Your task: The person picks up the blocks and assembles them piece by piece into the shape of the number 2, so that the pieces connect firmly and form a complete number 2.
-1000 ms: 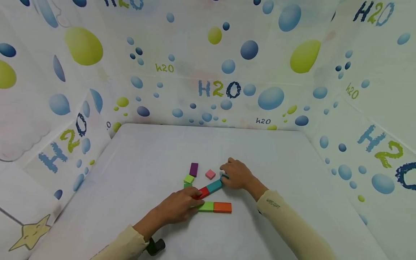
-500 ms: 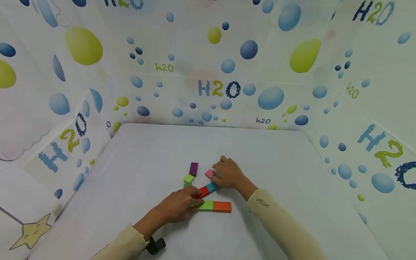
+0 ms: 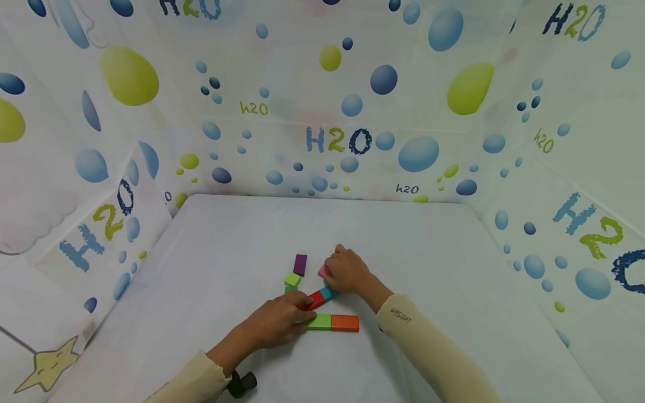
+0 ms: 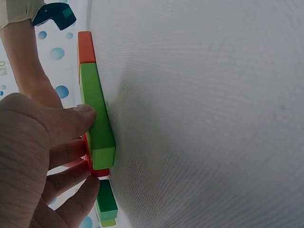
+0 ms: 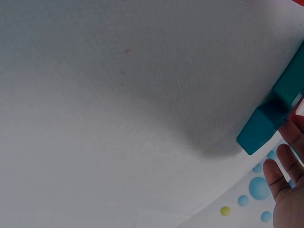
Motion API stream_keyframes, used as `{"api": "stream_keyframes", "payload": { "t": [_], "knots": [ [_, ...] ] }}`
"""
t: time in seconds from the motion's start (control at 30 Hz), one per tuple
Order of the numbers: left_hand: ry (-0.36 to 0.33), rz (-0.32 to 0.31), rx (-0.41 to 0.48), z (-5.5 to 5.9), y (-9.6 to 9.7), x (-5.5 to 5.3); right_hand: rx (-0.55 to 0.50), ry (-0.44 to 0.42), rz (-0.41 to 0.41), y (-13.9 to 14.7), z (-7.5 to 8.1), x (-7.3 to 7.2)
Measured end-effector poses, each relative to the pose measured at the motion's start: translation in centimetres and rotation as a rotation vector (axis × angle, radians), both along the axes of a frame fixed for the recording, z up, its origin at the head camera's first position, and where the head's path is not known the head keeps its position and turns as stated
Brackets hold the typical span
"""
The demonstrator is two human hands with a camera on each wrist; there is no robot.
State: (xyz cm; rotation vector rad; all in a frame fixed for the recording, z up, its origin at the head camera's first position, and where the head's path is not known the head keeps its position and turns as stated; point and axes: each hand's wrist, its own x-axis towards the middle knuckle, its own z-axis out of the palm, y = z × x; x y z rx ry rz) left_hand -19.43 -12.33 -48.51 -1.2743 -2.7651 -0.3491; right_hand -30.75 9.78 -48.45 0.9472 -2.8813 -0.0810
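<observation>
My left hand (image 3: 282,320) holds a red block (image 3: 316,299) between thumb and fingers. In the left wrist view the thumb overlaps the upper edge of a long light-green block (image 4: 97,116). A longer teal block (image 5: 290,78) continues the line from the red one, and a smaller teal block (image 5: 263,127) sits at its far end, slightly turned. My right hand (image 3: 349,272) is over the teal end, its fingertips at a small pink block (image 3: 322,271) that it partly covers. The right thumb is hidden in the right wrist view, so I cannot tell whether it pinches the pink block.
An orange block (image 3: 345,323) adjoins the light-green one. Farther back lie a purple block (image 3: 300,265), a small lime block (image 3: 292,279) and a dark-green block (image 3: 290,290). All lie on a white tabletop (image 3: 428,246), with a patterned wall sheet (image 3: 302,73) behind it.
My right hand has moved left from the far end of the teal blocks to the pink block, covering part of it. My left hand stays on the red block.
</observation>
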Motion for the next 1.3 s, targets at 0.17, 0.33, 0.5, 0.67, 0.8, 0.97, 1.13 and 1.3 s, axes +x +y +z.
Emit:
{"api": "stream_keyframes", "payload": {
  "t": [0.17, 0.33, 0.5, 0.67, 0.8, 0.97, 1.13, 1.3],
  "knots": [
    [0.007, -0.002, 0.009, -0.1, 0.0, 0.0, -0.011, -0.009, 0.006, -0.1, 0.1, 0.0],
    [-0.002, 0.006, 0.004, -0.2, 0.0, 0.0, -0.032, -0.028, 0.002, -0.1, 0.3, 0.1],
    [-0.023, 0.013, 0.011, -0.3, 0.1, 0.2, -0.032, -0.034, -0.018, -0.1, 0.7, 0.5],
    [-0.027, 0.018, 0.012, -0.3, 0.1, 0.2, -0.016, -0.022, -0.021, 0.1, 1.0, 0.6],
    [-0.019, 0.020, 0.007, -0.3, 0.2, 0.3, -0.002, 0.005, -0.013, 0.5, 0.8, 0.5],
    [-0.039, 0.026, 0.003, -0.2, 0.3, 0.4, 0.034, 0.061, 0.023, 1.2, 1.0, 0.4],
    [-0.037, 0.023, -0.004, 0.0, 0.3, 0.4, 0.071, 0.099, 0.032, 1.9, 1.5, 0.6],
    [-0.032, 0.017, 0.002, 0.0, 0.3, 0.5, 0.114, 0.133, 0.052, 2.7, 1.4, 0.4]
  ]
}}
